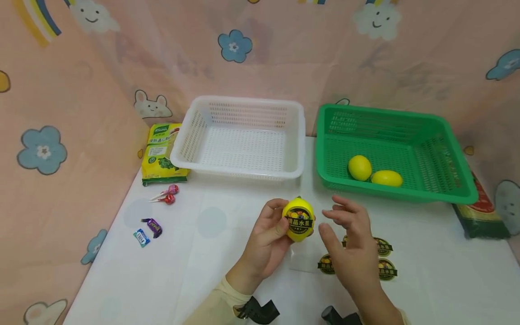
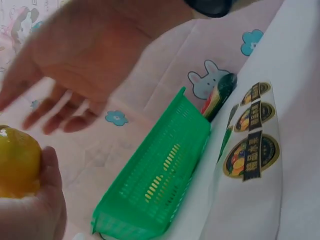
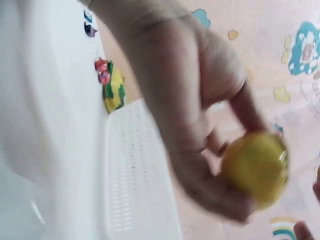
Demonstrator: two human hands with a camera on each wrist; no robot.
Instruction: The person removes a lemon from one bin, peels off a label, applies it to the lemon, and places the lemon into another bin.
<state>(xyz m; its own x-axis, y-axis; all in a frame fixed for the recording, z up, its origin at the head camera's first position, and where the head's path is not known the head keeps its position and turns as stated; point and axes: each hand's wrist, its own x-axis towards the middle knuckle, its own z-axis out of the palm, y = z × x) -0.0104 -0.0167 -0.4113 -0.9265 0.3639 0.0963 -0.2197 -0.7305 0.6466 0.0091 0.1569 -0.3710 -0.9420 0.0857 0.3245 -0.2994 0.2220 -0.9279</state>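
Note:
My left hand (image 1: 262, 246) grips a yellow lemon (image 1: 295, 205) over the table, thumb in front and fingers behind it. On the lemon's face is a round black-and-gold fruit sticker (image 1: 299, 222). My right hand (image 1: 355, 248) hovers just right of the lemon with its fingers spread and holds nothing. Beneath that hand lies a clear sheet (image 1: 302, 261) with several more stickers (image 1: 387, 269), partly hidden by the hand. In the left wrist view the lemon (image 2: 19, 162) shows at the left edge, and the right hand (image 2: 85, 60) is apart from it.
A green basket (image 1: 396, 194) at the back right contains two lemons (image 1: 359, 168). Left of it stands a white basket (image 1: 243, 173). Beyond are a yellow Knorr packet (image 1: 160, 155), two lollipops (image 1: 168, 194) and two wrapped candies (image 1: 153, 227). Another packet (image 1: 483, 216) sits behind the green basket's right end.

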